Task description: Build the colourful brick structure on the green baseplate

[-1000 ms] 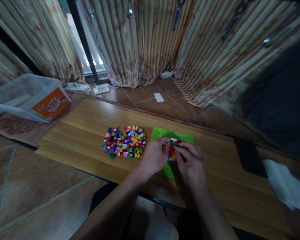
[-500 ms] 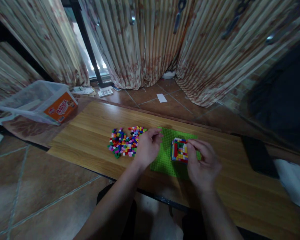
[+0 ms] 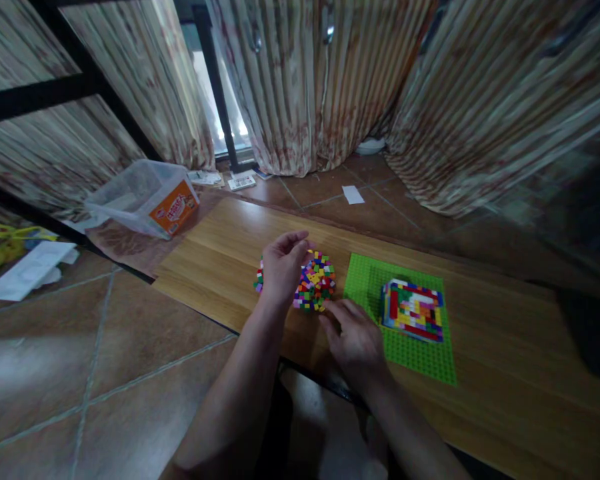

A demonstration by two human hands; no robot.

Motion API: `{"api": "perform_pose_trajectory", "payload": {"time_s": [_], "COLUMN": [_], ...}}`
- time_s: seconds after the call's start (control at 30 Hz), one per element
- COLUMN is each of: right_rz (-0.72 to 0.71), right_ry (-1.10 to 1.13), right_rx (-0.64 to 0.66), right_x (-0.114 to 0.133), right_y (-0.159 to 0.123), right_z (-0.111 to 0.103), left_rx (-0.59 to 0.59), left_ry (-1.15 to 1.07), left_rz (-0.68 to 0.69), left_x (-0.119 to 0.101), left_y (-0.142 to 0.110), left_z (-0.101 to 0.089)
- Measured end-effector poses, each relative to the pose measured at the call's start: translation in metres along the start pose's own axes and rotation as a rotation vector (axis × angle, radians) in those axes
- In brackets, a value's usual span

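Well, I'm hovering curled left fingers over loose bricks, poising slightly bent right fingers beside them; whether either is gripping anything, I can't tell.

Clear plastic bin: one orange label, pale characters, too blurred to read. Nothing else legible.

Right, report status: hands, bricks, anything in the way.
Left hand over loose bricks, partly blocking view. Right hand at pile's near edge, grip unclear. Brick build on green baseplate, neither hand touching it.
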State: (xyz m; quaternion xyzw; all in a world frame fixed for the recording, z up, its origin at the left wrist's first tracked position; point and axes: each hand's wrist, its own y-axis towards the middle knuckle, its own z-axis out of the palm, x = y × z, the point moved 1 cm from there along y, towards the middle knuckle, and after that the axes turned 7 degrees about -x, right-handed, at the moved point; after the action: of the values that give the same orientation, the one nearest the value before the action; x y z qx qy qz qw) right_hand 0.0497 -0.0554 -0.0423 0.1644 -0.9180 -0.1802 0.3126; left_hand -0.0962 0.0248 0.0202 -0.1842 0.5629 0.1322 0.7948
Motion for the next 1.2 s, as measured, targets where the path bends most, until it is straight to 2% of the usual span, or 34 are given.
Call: {"api": "perform_pose_trajectory", "payload": {"time_s": [0.3, 0.43, 0.67, 0.83, 1.0, 1.2], "right_rz": [0.026, 0.062, 0.032, 0.026, 0.09, 0.137], "right_ry": [-0.066, -0.074, -0.116, -0.126, -0.113, -0.169], "right_rx": [0.065, 0.098, 0.146, 0.121, 0.091, 0.136], "right_x": [-0.003, -0.006, -0.002, -0.001, 0.0, 0.004], "right_y": [0.013, 0.016, 0.019, 0.02, 0.021, 0.024], "right_z": [0.01, 0.01, 0.008, 0.009, 0.01, 0.009], "left_rx": [0.019, 0.038, 0.049, 0.057, 0.042, 0.056], "left_ry": [-0.017, -0.027, -0.065, -0.086, -0.102, -0.112], "left_rz": [-0.032, -0.062, -0.101, -0.124, -0.125, -0.128], "left_x": [-0.003, -0.005, -0.006, -0.004, -0.003, -0.004], "left_y": [-0.001, -0.001, -0.004, -0.005, -0.002, -0.005], "left_z": [-0.006, -0.009, -0.009, -0.007, -0.007, -0.005]}}
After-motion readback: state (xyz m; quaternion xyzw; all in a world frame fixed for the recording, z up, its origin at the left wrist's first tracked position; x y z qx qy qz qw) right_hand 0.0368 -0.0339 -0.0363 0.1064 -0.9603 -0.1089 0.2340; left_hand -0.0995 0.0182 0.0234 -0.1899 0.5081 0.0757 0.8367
